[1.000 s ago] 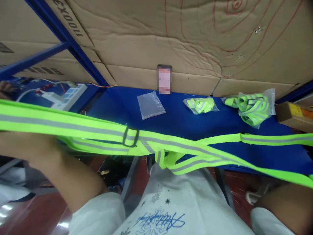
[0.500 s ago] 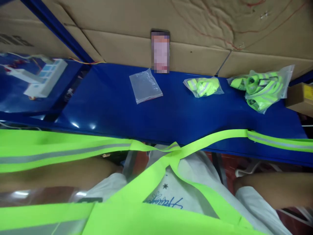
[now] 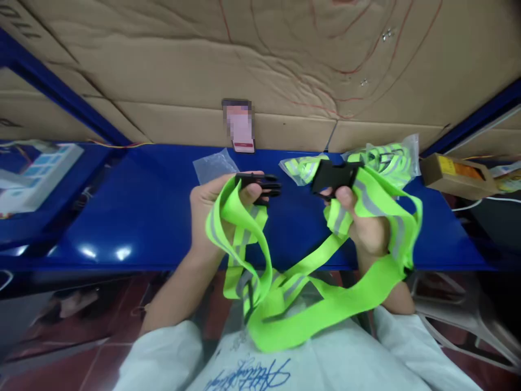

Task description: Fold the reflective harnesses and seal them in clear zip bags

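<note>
My left hand (image 3: pixel 211 212) pinches the black pronged half of a side-release buckle (image 3: pixel 266 184), its prongs pointing right. Facing it, my right hand (image 3: pixel 366 222) grips the wide black socket half (image 3: pixel 331 176). A gap separates the two halves. From both hands hangs a neon-green strap harness (image 3: pixel 317 326) with grey reflective stripes, looping down in front of my shirt. A black slider sits on the strap at lower left. Some fingers of each hand are hidden behind the webbing and buckle parts.
On the blue table (image 3: pixel 134 217) lie a clear plastic bag (image 3: pixel 214 163) and bagged green straps (image 3: pixel 301 168). More bagged straps (image 3: pixel 386 160) rest beside a cardboard box (image 3: pixel 459 176). A phone (image 3: pixel 240 127) leans against the cardboard wall; a white power strip (image 3: pixel 44 176) is at left.
The harness was stretched wide across the view; now it hangs gathered in loops. Both hands have come inward into view, holding the buckle halves over the table. The camera view has shifted.
</note>
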### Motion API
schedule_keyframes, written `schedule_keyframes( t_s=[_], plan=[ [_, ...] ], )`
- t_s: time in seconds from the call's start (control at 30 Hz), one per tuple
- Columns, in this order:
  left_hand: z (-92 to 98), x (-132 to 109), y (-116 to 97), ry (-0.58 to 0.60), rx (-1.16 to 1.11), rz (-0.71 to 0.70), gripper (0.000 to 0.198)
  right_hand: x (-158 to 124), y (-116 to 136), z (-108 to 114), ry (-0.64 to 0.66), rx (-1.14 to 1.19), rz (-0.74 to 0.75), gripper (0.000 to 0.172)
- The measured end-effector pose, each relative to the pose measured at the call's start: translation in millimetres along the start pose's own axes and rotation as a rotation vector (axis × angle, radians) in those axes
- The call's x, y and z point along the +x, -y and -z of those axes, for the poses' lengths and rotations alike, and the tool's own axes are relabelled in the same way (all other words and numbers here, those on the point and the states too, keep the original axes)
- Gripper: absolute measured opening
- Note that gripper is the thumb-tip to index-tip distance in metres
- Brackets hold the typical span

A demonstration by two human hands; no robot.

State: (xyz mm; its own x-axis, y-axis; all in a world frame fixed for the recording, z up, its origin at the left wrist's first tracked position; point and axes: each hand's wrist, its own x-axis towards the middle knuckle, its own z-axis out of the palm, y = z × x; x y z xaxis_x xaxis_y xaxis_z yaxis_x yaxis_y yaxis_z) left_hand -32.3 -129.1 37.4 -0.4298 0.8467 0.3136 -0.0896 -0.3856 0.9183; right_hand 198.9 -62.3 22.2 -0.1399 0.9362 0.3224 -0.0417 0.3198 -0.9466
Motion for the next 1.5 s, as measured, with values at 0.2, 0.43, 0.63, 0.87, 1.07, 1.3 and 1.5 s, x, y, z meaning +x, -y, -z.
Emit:
schedule_keyframes(
  t_s=[0.2, 0.43, 0.63, 0.87, 1.07, 1.3, 1.5],
  plan=[
    [-11.8, -1.6, 8.7, 0.093, 0.094, -0.033, 0.020, -2.7, 10.1, -15.0, 0.057, 0.026, 0.042, 0.020],
    [-14.0, -1.6, 3.4, 0.100, 0.162, -0.068, 0.016, -4.1, 8.4, -19.2, 0.009, -0.058, 0.122, 0.021],
    [-9.6, -2.3, 3.1, 0.105, 0.164, -0.107, 0.015, -3.4, 2.2, -17.4, 0.007, 0.036, 0.072, 0.022],
    [-9.9, 0.0, 4.9, 0.128, 0.177, -0.107, 0.015, -5.7, 1.8, -17.5, 0.017, -0.002, 0.019, 0.022],
    [-14.8, 1.8, 5.6, 0.092, 0.135, -0.100, 0.012, -3.0, -2.2, -14.3, 0.084, -0.016, 0.022, 0.018],
    [-21.6, -0.2, 14.8, 0.076, 0.068, -0.091, 0.016, -0.5, 12.8, -23.1, 0.080, -0.086, 0.106, 0.012],
    [-23.4, -4.0, 14.7, 0.119, 0.130, -0.101, 0.012, 3.9, 6.7, -33.1, 0.117, -0.042, 0.122, 0.022]
  ],
)
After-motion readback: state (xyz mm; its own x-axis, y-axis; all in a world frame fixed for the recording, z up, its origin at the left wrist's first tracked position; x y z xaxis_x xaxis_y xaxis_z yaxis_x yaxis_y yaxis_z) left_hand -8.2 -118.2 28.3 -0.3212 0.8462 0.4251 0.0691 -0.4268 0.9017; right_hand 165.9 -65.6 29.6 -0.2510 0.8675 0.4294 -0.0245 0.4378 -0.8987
